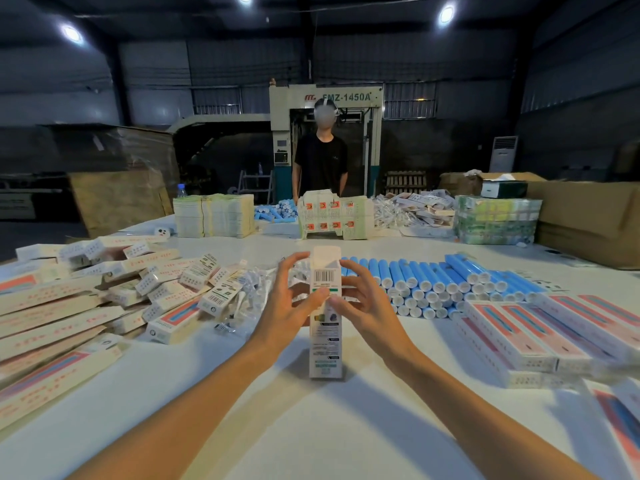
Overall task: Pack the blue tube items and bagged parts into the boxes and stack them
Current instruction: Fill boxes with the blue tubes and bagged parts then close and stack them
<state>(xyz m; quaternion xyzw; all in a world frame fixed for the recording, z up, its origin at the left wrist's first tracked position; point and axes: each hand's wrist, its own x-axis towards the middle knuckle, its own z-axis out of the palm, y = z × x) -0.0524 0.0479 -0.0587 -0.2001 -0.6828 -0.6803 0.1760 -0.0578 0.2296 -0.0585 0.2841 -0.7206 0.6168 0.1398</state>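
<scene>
Fingers (pixel 289 266) of both hands arch round the sides of one upright carton (pixel 325 344), with the thumbs (pixel 322 293) meeting on its printed front below the barcode. Left hand (pixel 291 306) and right hand (pixel 367 306) both grasp it; neither is slack. The carton stands on end on the white table (pixel 311 431) directly before us, top flap (pixel 325 256) raised. We judge the upright hold keeps the mouth upward so that nothing slides out while the flap is closed. Whether a tube and a bag are already inside we cannot tell, as the interior is hidden. Supplies lie within reach on either side, which we take to explain the layout: bagged parts (pixel 249 292) heaped just left of the left hand, and blue tubes (pixel 433 285) in rows just right of the right hand, caps toward us. Loose cartons (pixel 104 296) sprawl further left. Closed boxes (pixel 519 334) lie stacked in neat rows at the right, presumably the finished stack this one joins. At the far edge of the table are bundles of flat carton blanks (pixel 214 216), a second heap of tubes (pixel 277 210), an unfolded printed sheet (pixel 332 216), more bags (pixel 415 206) and a wrapped bundle (pixel 495 220). Beyond, a person in a black shirt (pixel 320 164) stands before a machine marked FMZ-1450A (pixel 325 98).
</scene>
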